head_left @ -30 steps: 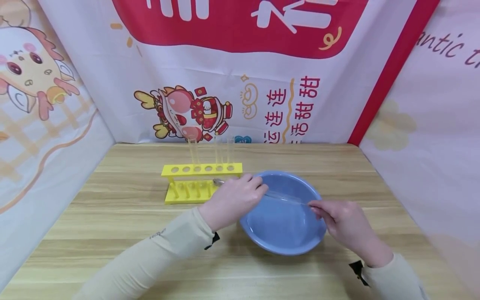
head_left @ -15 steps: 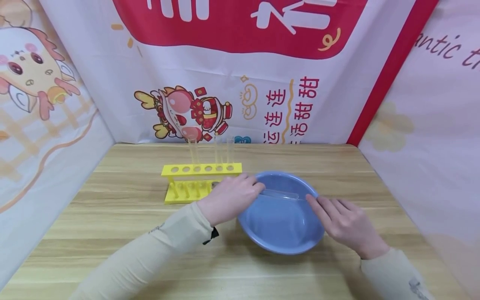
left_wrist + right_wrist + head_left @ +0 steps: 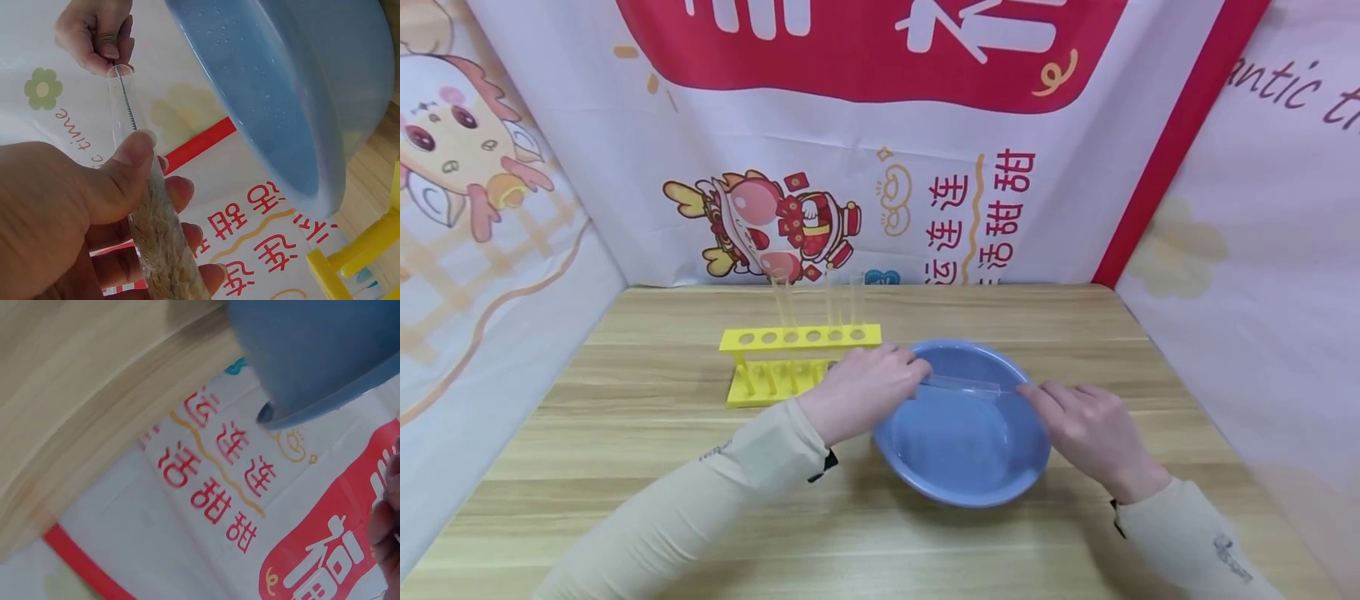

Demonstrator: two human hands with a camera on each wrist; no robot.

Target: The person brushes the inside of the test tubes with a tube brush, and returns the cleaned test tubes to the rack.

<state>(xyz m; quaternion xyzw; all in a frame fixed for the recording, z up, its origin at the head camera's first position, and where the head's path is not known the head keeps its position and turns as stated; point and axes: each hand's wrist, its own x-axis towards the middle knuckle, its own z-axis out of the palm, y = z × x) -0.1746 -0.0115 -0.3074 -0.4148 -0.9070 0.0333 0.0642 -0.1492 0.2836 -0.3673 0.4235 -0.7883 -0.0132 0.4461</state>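
Over the basin, my left hand (image 3: 865, 387) grips a clear glass test tube (image 3: 962, 385), its mouth facing my right hand. A test tube brush (image 3: 169, 250) is inside the tube; its pale bristles fill the lower part, seen through the glass in the left wrist view. From the mouth comes its twisted wire stem (image 3: 127, 100), and my right hand (image 3: 1086, 425) pinches the stem's end. Below both hands lies the blue basin (image 3: 925, 492), with water drops on its inner wall. Only the edge of a hand shows at the right of the right wrist view.
Behind my left hand stands a yellow test tube rack (image 3: 801, 337), holding three clear test tubes (image 3: 784, 304) upright. The wooden table (image 3: 647, 467) ends at a printed cloth backdrop (image 3: 820, 133), with cloth walls on both sides.
My right hand has turned over, from knuckles outward to back upward, with the stem still pinched. The tube has tilted slightly flatter. My left hand keeps its hold nearly in place.
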